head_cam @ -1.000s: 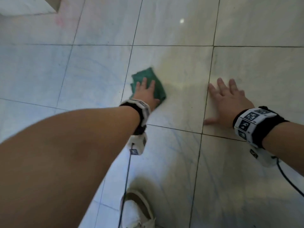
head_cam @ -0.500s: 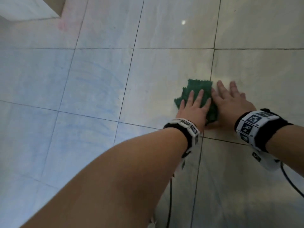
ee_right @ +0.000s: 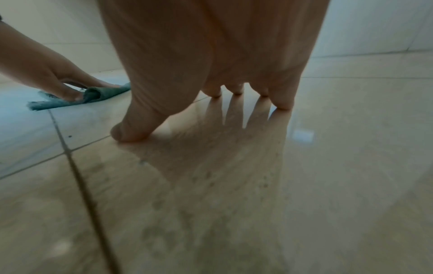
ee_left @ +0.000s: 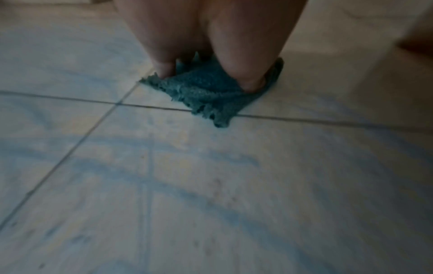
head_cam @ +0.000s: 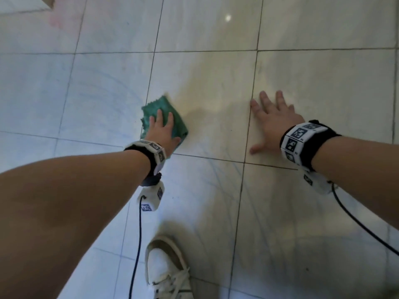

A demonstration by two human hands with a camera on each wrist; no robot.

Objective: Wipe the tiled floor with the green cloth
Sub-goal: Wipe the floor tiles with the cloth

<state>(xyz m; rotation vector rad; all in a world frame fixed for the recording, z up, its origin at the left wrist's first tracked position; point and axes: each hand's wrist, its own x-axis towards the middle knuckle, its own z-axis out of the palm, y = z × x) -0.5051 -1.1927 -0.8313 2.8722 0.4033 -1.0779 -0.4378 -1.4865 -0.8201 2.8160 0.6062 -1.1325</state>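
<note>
Head view: left hand (head_cam: 164, 134) presses green cloth (head_cam: 155, 111).

The cloth (head_cam: 164, 118) is deep green against pale, glossy marbled floor (head_cam: 216, 83) tiles with dark grout lines. Near it, black wristbands (head_cam: 302, 141) carry black-and-white square markers, and the shoe (head_cam: 166, 270) is white.

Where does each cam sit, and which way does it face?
Head: worn high, looks down at tiled floor; both forearms, left hand, right hand, a shoe.
Left wrist: low, along fingers pressing green cloth.
Right wrist: low, along the hand braced flat on the tile.
Shared: all three show the cloth.
</note>
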